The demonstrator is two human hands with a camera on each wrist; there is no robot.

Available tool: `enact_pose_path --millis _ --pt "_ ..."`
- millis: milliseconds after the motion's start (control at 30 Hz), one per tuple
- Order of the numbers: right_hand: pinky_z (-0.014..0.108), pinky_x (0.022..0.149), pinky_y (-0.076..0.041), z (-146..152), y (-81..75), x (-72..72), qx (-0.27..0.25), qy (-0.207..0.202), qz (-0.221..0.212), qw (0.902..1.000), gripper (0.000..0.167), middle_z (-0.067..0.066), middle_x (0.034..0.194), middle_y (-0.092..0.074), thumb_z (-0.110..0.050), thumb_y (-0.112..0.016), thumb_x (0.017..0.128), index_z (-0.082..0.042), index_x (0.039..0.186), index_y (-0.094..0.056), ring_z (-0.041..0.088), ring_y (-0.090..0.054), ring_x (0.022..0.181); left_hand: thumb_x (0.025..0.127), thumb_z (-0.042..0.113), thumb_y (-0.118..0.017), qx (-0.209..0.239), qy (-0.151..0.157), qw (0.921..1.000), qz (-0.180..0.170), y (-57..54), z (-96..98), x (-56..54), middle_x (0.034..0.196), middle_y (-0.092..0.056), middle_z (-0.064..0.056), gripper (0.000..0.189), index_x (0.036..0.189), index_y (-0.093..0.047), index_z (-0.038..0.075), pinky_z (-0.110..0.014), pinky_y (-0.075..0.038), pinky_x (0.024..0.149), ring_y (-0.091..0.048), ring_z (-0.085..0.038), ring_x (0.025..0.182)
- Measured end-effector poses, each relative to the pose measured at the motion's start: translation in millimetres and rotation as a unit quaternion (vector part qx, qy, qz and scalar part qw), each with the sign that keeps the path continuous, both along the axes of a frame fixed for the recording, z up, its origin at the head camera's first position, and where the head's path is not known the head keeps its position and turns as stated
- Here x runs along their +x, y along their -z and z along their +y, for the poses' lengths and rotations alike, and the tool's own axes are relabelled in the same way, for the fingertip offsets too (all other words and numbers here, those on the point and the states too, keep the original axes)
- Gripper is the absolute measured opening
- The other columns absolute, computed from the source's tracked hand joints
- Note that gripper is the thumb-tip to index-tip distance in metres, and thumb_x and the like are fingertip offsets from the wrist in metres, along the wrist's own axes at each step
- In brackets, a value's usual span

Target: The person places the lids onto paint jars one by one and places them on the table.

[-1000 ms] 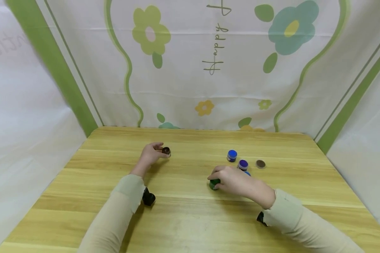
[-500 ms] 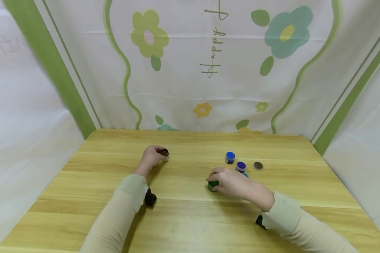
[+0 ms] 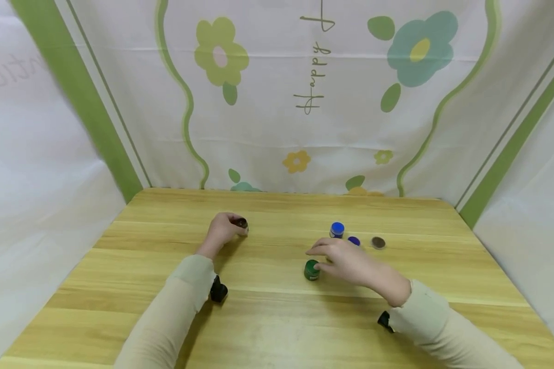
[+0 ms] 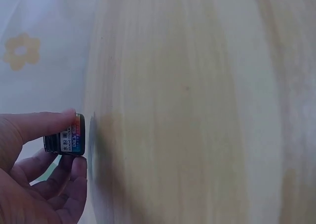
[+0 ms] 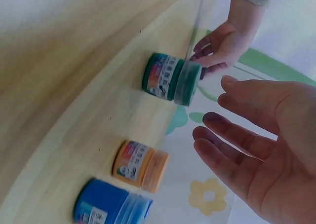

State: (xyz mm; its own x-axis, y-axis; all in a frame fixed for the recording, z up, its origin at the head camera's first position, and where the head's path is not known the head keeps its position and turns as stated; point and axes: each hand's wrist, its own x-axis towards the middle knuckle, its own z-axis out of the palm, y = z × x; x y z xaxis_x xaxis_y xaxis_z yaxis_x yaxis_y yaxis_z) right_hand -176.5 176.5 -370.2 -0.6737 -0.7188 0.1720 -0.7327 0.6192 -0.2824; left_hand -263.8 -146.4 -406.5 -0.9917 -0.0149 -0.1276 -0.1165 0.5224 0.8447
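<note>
At the far left of the table my left hand (image 3: 221, 231) pinches a small dark brown paint jar (image 3: 242, 224) between thumb and fingers. The jar's printed label (image 4: 71, 137) shows in the left wrist view. My right hand (image 3: 351, 261) hovers with spread fingers just beside a green paint jar (image 3: 311, 270), which stands upright with its lid on. In the right wrist view, my fingers (image 5: 237, 135) hold nothing. An orange paint jar (image 5: 140, 166) and a blue one (image 5: 111, 204) stand near the green jar there; my right hand hides the orange one in the head view.
Behind my right hand are a bright blue jar (image 3: 337, 230) and a purple-lidded jar (image 3: 353, 241). A flat brown disc like a lid (image 3: 378, 243) lies to their right. The wooden table (image 3: 268, 318) ends at a flower-print cloth (image 3: 258, 118).
My right hand has let go of the green jar and lifted slightly up and right, its fingers opening. The fingers of my left hand have closed further around the brown jar.
</note>
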Motion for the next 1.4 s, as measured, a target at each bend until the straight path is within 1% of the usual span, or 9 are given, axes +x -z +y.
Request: enact_pose_path --millis 200,400,600,667,767,900,967,1200,1400 --pt "0.027 0.073 -0.058 9 -0.7 -1.0 -0.01 0.006 0.013 0.9998 0.029 0.013 0.116 -0.07 -0.007 -0.078 0.091 -0.001 0.12 -0.074 0.025 -0.071 0.093 0.089 0.003 -0.079 0.001 0.002 0.9999 0.011 -0.8 2.6 2.7 0.128 -0.064 -0.024 0.04 0.126 -0.067 -0.006 -0.048 -0.05 0.099 -0.058 -0.039 0.122" --pt "0.039 0.081 -0.059 20 -3.1 -2.5 -0.013 0.041 0.016 0.999 0.029 0.014 0.117 -0.07 -0.007 -0.077 0.092 -0.001 0.121 -0.074 0.031 -0.07 0.102 0.088 0.005 -0.08 -0.002 0.013 0.9998 0.012 -6.3 10.2 9.7 0.127 -0.065 -0.021 0.041 0.126 -0.067 -0.004 -0.048 -0.049 0.101 -0.058 -0.037 0.121" --pt "0.037 0.076 -0.059 40 -9.6 -6.7 -0.02 0.078 0.005 0.9967 0.032 0.017 0.122 -0.069 -0.007 -0.074 0.095 -0.001 0.126 -0.071 0.029 -0.071 0.097 0.087 0.007 -0.081 0.008 0.021 0.9997 0.012 -9.2 17.3 16.6 0.123 -0.067 -0.018 0.041 0.125 -0.068 -0.002 -0.04 -0.056 0.085 -0.062 -0.034 0.113" --pt "0.041 0.079 -0.059 46 -10.8 -7.9 -0.021 0.09 0.0 0.9957 0.032 0.018 0.122 -0.069 -0.008 -0.072 0.096 -0.001 0.128 -0.071 0.03 -0.071 0.1 0.087 0.007 -0.081 0.006 0.026 0.9995 0.014 -9.1 19.0 18.9 0.121 -0.067 -0.017 0.04 0.124 -0.069 -0.002 -0.038 -0.056 0.081 -0.062 -0.032 0.11" --pt "0.049 0.086 -0.058 55 -10.7 -9.2 -0.021 0.11 -0.011 0.9937 0.034 0.018 0.122 -0.069 -0.009 -0.072 0.097 -0.001 0.13 -0.07 0.035 -0.069 0.106 0.086 0.007 -0.081 0.0 0.034 0.9992 0.022 -9.4 21.6 21.8 0.118 -0.068 -0.015 0.038 0.122 -0.07 -0.002 -0.039 -0.054 0.083 -0.061 -0.031 0.109" --pt "0.053 0.089 -0.055 66 -7.7 -12.1 -0.024 0.135 -0.014 0.9905 0.033 0.017 0.122 -0.069 -0.01 -0.071 0.098 -0.002 0.129 -0.07 0.036 -0.067 0.109 0.085 0.007 -0.083 0.002 0.042 0.9987 0.029 -9.7 25.6 24.6 0.115 -0.069 -0.014 0.037 0.119 -0.071 -0.002 -0.042 -0.053 0.086 -0.062 -0.032 0.11" --pt "0.052 0.087 -0.056 72 -5.2 -14.7 -0.027 0.144 -0.012 0.9891 0.031 0.018 0.121 -0.069 -0.01 -0.071 0.097 -0.001 0.127 -0.071 0.037 -0.067 0.108 0.084 0.007 -0.083 0.01 0.043 0.9985 0.032 -9.1 27.7 25.6 0.115 -0.07 -0.014 0.038 0.119 -0.072 -0.002 -0.041 -0.053 0.085 -0.064 -0.033 0.109" --pt "0.048 0.079 -0.059 98 8.3 -30.8 -0.035 0.177 -0.031 0.9831 0.031 0.022 0.114 -0.07 -0.008 -0.074 0.095 0.005 0.123 -0.071 0.032 -0.07 0.093 0.083 0.008 -0.085 0.019 0.043 0.9981 0.04 -5.6 34.7 26.4 0.116 -0.072 -0.014 0.04 0.12 -0.073 0.0 -0.041 -0.055 0.085 -0.067 -0.032 0.107" --pt "0.058 0.088 -0.054 116 19.3 -41.2 -0.022 0.203 -0.039 0.9781 0.033 0.025 0.118 -0.068 -0.009 -0.074 0.095 0.006 0.124 -0.07 0.044 -0.066 0.105 0.081 0.011 -0.087 0.01 0.052 0.9975 0.046 -5.3 38.6 28.2 0.116 -0.072 -0.014 0.041 0.119 -0.074 0.0 -0.042 -0.055 0.087 -0.067 -0.032 0.108"
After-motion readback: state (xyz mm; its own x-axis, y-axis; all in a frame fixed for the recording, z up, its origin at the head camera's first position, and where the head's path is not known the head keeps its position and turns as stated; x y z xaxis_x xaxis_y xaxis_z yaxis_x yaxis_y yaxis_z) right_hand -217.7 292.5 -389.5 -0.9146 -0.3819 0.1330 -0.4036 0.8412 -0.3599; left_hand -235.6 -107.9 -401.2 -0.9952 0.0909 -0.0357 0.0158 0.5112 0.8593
